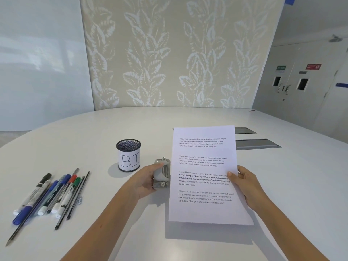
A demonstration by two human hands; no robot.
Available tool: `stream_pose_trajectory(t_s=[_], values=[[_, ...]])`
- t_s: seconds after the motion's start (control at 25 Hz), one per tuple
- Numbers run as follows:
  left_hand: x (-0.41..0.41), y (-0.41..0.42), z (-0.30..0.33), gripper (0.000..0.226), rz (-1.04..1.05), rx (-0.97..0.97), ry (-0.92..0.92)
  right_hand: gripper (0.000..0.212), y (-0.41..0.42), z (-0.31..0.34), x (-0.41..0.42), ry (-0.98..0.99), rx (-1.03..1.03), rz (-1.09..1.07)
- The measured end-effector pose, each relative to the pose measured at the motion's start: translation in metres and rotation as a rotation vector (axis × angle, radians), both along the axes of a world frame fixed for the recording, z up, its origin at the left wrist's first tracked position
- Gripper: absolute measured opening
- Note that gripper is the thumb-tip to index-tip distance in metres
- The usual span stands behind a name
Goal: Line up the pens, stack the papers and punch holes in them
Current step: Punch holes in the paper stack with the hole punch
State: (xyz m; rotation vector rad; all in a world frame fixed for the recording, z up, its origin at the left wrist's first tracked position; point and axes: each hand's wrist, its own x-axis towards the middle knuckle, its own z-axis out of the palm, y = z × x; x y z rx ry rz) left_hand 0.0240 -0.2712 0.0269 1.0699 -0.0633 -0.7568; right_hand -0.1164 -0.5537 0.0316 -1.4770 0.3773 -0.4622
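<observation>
Pens (50,196) lined up at eight o'clock. Papers (204,176) stacked, pinched by right hand (244,185) at four o'clock, edge fed into punch (162,174) gripped by left hand (146,180). Holes seemingly not yet punched.

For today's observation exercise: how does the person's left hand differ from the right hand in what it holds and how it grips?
The left hand wraps its fingers round the grey hole punch; the right hand pinches the stack of papers by its right edge, thumb on top. The punch sits at the papers' left edge. Both hands are lifted above the white table.
</observation>
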Motion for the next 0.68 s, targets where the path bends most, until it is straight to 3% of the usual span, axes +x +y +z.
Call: stream_pose_trajectory(t_s=[0.16,0.68], values=[[0.005,-0.005,0.001,0.025,-0.004,-0.031,-0.017,0.012,-0.002,0.003,0.004,0.001,-0.061,0.001],[0.015,-0.008,0.01,0.023,0.074,-0.034,-0.152,0.014,-0.019,0.013,0.017,-0.098,-0.123,0.024]])
